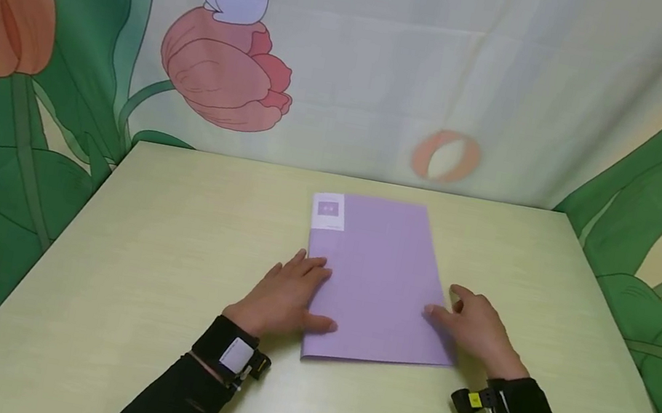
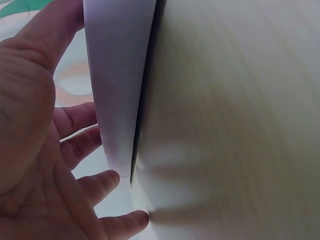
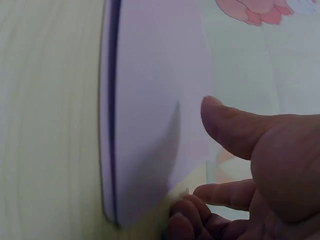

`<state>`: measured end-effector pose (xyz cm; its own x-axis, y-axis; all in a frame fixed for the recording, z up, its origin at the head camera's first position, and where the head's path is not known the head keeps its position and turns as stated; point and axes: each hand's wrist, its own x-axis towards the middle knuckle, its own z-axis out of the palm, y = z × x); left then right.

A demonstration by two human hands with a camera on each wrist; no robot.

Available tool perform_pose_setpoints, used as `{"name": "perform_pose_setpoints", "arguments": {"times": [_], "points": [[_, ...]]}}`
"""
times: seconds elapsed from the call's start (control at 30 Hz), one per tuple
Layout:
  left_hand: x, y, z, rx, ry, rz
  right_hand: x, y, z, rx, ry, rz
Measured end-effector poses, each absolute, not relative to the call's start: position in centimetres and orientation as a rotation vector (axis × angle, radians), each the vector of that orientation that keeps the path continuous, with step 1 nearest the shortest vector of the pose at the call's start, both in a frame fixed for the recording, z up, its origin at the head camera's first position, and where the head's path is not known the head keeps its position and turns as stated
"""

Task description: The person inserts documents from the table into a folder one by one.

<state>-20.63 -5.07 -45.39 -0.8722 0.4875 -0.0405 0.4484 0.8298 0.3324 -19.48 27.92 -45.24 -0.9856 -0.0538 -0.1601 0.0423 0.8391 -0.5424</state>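
A light purple folder (image 1: pixel 374 280) lies flat on the table, with a white label (image 1: pixel 329 210) in its upper left corner. My left hand (image 1: pixel 287 295) rests at the folder's left edge, fingers spread and thumb laid over the cover. In the left wrist view its fingertips (image 2: pixel 107 182) touch along the folder's edge (image 2: pixel 117 90) and reach down to the table. At the right edge is my right hand (image 1: pixel 478 328), its thumb above the cover and its other fingers loosely bent beside the folder. The right wrist view shows a narrow gap between the folder's two covers (image 3: pixel 150 100).
The pale wooden table (image 1: pixel 203 213) runs back to a printed curtain (image 1: pixel 382 68) with flowers, leaves and a white cartoon animal. Each wrist wears a black band with a small camera, the left camera (image 1: pixel 259 365) and right camera (image 1: pixel 465 401) sitting near the folder's front edge.
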Motion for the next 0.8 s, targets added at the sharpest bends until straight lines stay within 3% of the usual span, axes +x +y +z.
{"name": "perform_pose_setpoints", "arguments": {"times": [0.43, 0.8], "points": [[-20.5, -6.1, -44.8, 0.780, 2.897, 0.456, -18.9, 23.9, -46.2, -0.105, 2.988, -0.612], [-20.3, -6.1, -45.1, 0.621, 2.884, 0.319, -18.6, 22.1, -46.4, -0.125, 3.012, -0.567]]}}
